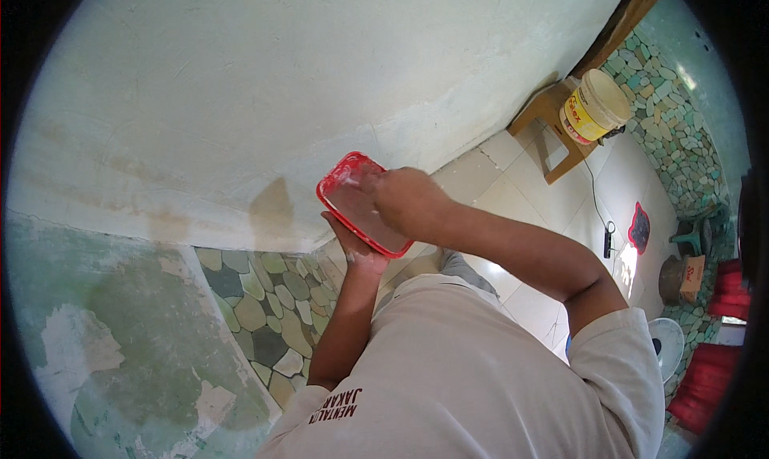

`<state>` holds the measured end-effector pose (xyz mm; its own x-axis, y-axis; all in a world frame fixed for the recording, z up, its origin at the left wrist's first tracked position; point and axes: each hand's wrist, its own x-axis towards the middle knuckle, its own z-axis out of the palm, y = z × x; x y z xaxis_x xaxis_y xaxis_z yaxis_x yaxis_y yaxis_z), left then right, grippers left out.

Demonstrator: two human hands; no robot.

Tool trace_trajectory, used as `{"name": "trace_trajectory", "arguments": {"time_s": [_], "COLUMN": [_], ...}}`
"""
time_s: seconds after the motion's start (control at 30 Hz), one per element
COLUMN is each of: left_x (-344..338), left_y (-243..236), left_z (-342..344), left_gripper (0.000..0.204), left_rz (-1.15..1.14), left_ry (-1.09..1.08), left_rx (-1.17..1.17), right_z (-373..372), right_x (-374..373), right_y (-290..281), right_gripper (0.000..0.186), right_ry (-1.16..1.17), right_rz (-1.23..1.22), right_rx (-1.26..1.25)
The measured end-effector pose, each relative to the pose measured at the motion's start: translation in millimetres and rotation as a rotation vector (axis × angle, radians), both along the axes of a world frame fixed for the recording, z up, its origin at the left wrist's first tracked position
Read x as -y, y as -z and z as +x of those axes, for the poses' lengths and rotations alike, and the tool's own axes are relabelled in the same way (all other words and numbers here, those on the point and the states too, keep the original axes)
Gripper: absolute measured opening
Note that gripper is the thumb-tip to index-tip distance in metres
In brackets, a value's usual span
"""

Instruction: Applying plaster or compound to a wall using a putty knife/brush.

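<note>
At the left we see one green painted wall (152, 331), its coat flaked in ragged pale patches, and just right of it one panel of flat rounded stones (276, 315), grey, green and tan, set in mortar. Beyond, on the far side, rises the smooth off-white plaster wall (200, 82), faintly ridged and stained brown low down.

In the middle, close to that wall, our left hand (360, 251) bears one red rectangular tray with rounded corners (360, 211). Its fingers spread against the underside and outer edge, most of them hidden beneath; whitish smears mark the wrist. The tray tilts, its floor greyish-pink, with wet white paste smeared toward its far end. Our right hand (410, 199) lies over the tray's right side, fingers curled tightly inward; their tips are hidden, so we cannot tell whether they grip anything. Near us spreads our cream cloth T-shirt (473, 371) with dark lettering.

Farther right, on pale square tiles (541, 203), stands one brown wooden stool (553, 110), bearing one round cream plastic bucket with a yellow label (594, 110). Nearer lie one slim black power strip (609, 243) and one dark, red-edged flat piece (638, 228). At the far right we count one orange-brown cardboard box (692, 279) and two gathered red cloths, one farther (729, 289) and one nearer (705, 387).
</note>
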<state>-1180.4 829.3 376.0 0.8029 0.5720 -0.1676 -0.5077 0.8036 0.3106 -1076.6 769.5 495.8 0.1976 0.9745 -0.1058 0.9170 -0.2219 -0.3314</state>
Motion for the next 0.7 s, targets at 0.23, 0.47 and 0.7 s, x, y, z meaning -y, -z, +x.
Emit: {"name": "trace_trajectory", "arguments": {"time_s": [0.23, 0.47, 0.7], "left_x": [-18, -8, -6], "left_y": [11, 0, 7], "left_z": [-14, -13, -25], "left_gripper": [0.084, 0.085, 0.081], "left_rz": [-0.017, 0.014, 0.015], "left_ry": [0.059, 0.036, 0.097], "left_rx": [-0.062, 0.066, -0.017], "right_z": [-3, -13, -18], "right_x": [10, 14, 28], "right_y": [17, 0, 10], "right_gripper": [0.015, 0.012, 0.019], "right_ry": [-0.174, 0.023, -0.200], "right_rz": [0.397, 0.208, 0.367], "right_rx": [-0.372, -0.135, -0.337]}}
